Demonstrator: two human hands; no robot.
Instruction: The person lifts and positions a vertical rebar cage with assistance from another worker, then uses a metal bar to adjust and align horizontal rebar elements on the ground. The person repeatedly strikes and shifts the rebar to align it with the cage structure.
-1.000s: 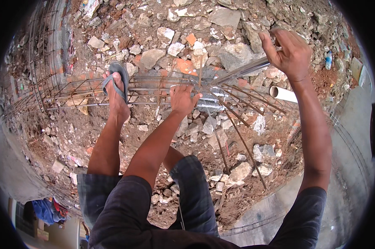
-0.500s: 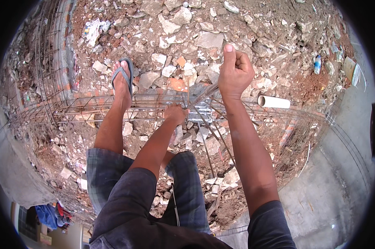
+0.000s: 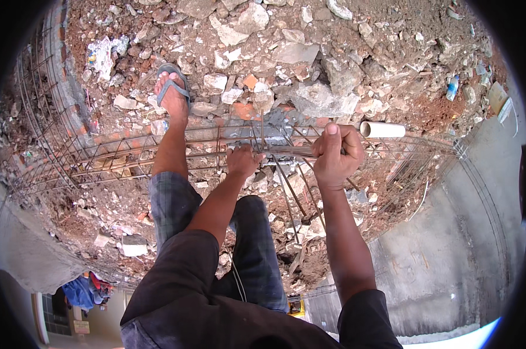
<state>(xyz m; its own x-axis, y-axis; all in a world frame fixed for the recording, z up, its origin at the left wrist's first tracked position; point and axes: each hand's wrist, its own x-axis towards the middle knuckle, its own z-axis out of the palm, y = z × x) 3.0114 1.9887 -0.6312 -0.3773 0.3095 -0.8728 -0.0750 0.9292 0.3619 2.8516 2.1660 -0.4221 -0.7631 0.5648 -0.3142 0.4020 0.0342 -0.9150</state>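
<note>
A long rebar cage (image 3: pixel 187 139) runs from left to right across the rubble. My left hand (image 3: pixel 244 160) is closed around its bars near the middle, fingers curled over the top. My right hand (image 3: pixel 337 154) is a fist, thumb up, gripping what look like slim metal pincers (image 3: pixel 289 151). They lie nearly level, their tip at the bars just right of my left hand; the tip is too small to make out. Several loose rods (image 3: pixel 289 189) slant toward me from that spot. Grey mortar (image 3: pixel 266 131) shows beneath and behind the bars.
Broken stones (image 3: pixel 298 52) and soil spread beyond the cage. A white pipe piece (image 3: pixel 382 129) lies right of my right hand. More rebar (image 3: pixel 42 110) stands at the left. My sandalled foot (image 3: pixel 174 96) is planted past the cage. Grey concrete (image 3: pixel 437 250) lies at the right.
My right hand has come down and toward me, swinging the pincers from a slant to nearly level. My left hand stays on the bars. The view has shifted slightly.
</note>
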